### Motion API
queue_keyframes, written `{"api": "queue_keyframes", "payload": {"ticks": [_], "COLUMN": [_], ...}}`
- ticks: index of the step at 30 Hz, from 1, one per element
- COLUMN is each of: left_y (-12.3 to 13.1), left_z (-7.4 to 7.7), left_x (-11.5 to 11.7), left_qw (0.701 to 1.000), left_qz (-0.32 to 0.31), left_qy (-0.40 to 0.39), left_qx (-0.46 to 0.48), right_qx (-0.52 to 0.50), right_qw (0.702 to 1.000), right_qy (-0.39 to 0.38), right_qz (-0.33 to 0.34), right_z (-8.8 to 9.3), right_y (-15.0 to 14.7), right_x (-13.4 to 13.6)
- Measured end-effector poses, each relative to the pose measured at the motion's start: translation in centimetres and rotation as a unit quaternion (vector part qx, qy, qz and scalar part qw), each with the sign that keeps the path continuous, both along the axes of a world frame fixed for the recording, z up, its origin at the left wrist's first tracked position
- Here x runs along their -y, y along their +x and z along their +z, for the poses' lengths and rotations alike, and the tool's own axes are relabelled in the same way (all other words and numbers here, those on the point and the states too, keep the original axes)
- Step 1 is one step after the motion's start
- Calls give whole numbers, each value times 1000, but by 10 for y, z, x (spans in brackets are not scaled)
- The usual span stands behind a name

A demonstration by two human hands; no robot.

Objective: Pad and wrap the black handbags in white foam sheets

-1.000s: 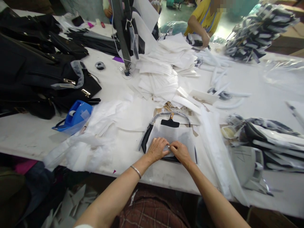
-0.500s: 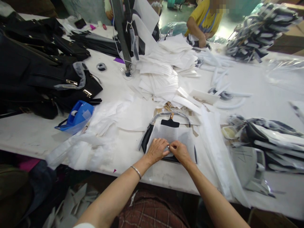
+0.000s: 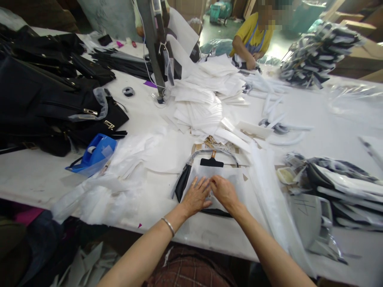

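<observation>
A black handbag [image 3: 182,184] lies flat near the table's front edge, most of it covered by a sheet of thin white paper [image 3: 220,175]. Its wrapped handle [image 3: 213,144] arches away from me, with a black tab below it. My left hand [image 3: 196,196] lies flat on the paper with its fingers spread and stretched out. My right hand [image 3: 224,192] rests beside it, touching it, fingers bent down onto the paper over the bag's middle. A bracelet sits on my left wrist.
A blue tape dispenser [image 3: 94,153] and crumpled white paper [image 3: 98,191] lie to the left. Black handbags [image 3: 48,99] pile at far left. White sheets [image 3: 203,95] stack behind; wrapped bags [image 3: 344,183] at right. A person in yellow [image 3: 251,40] works across the table.
My left hand has gone from a closed pinch to flat with fingers spread on the paper. Both hands have slid a little away from me over the bag.
</observation>
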State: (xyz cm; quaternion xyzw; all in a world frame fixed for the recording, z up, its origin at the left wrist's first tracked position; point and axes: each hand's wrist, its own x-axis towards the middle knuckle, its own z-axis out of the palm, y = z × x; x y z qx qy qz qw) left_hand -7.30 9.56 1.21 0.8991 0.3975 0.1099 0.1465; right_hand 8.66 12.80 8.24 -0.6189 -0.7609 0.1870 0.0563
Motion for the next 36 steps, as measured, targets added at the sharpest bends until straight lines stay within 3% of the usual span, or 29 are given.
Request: {"api": "queue_keyframes", "payload": {"ticks": [2, 4, 8, 10, 13, 16, 21, 24, 27, 31, 36], "left_y": [-1, -2, -5, -2, 8, 15, 9, 4, 3, 5, 5], "left_z": [1, 3, 12, 19, 28, 28, 10, 4, 2, -2, -4], "left_x": [-1, -2, -5, -10, -18, -22, -18, -18, -19, -19, -19], "left_qw": [1000, 999, 997, 993, 983, 981, 993, 994, 993, 991, 991], "left_qz": [-12, -21, -9, 18, 112, 168, 121, 106, 99, 98, 88], "left_qy": [-10, -22, -65, -92, -122, -86, 6, -27, -65, -87, -100], "left_qx": [5, 12, 47, 75, 84, 33, 7, -8, -4, 10, 25], "right_qx": [0, 20, 68, 73, 81, 81, -43, -160, -190, -169, -220], "right_qw": [996, 989, 986, 985, 983, 983, 993, 986, 971, 972, 955], "right_qy": [80, 133, 124, 119, 122, 121, 71, 45, 32, -47, -119], "right_qz": [27, 62, 93, 101, 114, 114, 85, -24, -139, -153, -161], "right_z": [-2, -16, -54, -66, -74, -75, -67, -54, -44, -40, -33], "right_y": [0, 5, 19, 24, 24, 23, 32, 39, 40, 30, 22], "right_x": [-7, -6, 2, 3, 2, 3, -5, -32, -70, -103, -110]}}
